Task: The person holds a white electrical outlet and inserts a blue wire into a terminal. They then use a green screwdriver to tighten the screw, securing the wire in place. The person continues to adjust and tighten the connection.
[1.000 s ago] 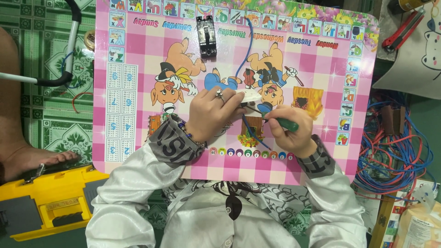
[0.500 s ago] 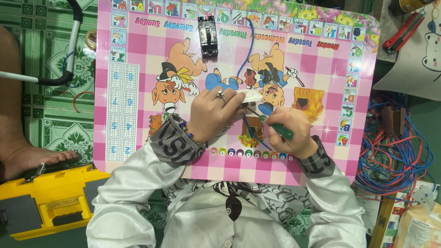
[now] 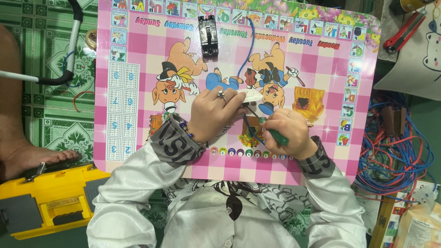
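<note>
My left hand (image 3: 213,112), with a ring on one finger, presses down on a small white fitting (image 3: 251,96) on the pink cartoon table (image 3: 138,50). In my right hand (image 3: 288,133) is a green-handled screwdriver (image 3: 271,132), its metal tip angled up-left to the white fitting. A blue wire (image 3: 244,55) runs from the fitting up toward the table's far edge. A black circuit breaker (image 3: 209,36) lies apart from both hands, near the far edge.
A yellow toolbox (image 3: 43,204) sits at lower left beside another person's bare foot (image 3: 32,158). Coils of blue and red wire (image 3: 397,151) pile up at the right. Red-handled pliers (image 3: 404,32) lie at top right. A white tube with a black end (image 3: 55,76) crosses the green floor tiles at left.
Both hands stay on the white fitting; the right hand has shifted only slightly with the screwdriver.
</note>
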